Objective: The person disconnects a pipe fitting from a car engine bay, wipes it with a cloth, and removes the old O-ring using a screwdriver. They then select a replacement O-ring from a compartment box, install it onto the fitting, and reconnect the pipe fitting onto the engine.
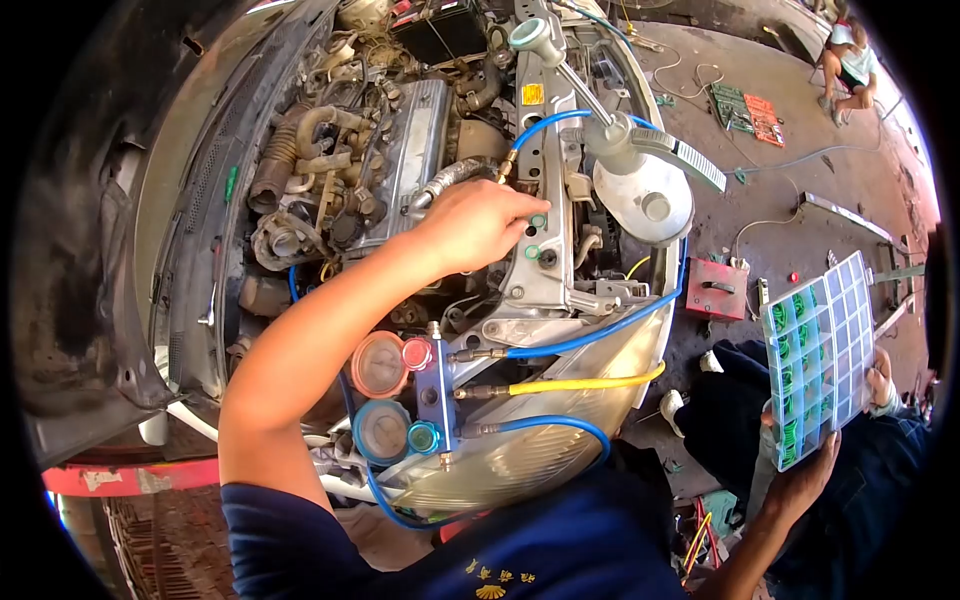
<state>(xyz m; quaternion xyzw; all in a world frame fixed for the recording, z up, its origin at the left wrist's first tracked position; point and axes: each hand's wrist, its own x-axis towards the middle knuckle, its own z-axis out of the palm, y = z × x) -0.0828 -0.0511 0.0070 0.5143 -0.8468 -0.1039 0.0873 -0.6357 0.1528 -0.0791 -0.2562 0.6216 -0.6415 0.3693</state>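
Holding the plastic box [846, 312] by its lower edge, frame right: right hand [806, 478]. Left hand [482, 228] beside green rings [533, 247] on metal bar [533, 280], frame centre; can't tell if pinching any. Rings look light, rubbery: pinch sides. Box likely flexy: grip edges.

Yellow shell emblem [490, 592] on navy shirt [570, 535], characters [504, 575] unclear

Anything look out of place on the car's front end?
Two small green rings lie on the metal crossmember, beside the left hand. Odd, as similar green pieces sit in the compartmented case in the right hand; may be deliberate.
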